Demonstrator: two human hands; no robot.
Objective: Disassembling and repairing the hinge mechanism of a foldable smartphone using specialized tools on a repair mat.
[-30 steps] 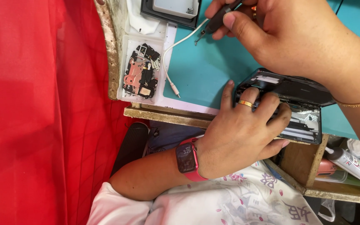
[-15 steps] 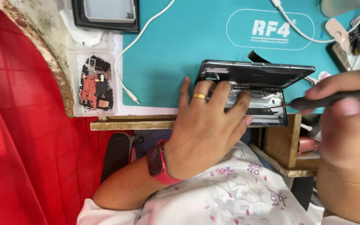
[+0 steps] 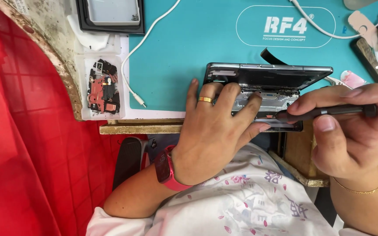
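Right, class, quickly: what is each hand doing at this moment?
Left hand: open, fingers spread, pressing down on the opened phone.
Right hand: closed, holding a dark screwdriver.

A single head-worn camera looks steeply down and close onto the near edge of a teal work mat [image 3: 189,48] — the person's lap fills the bottom, a red cloth [image 3: 22,144] the left side — no second view.
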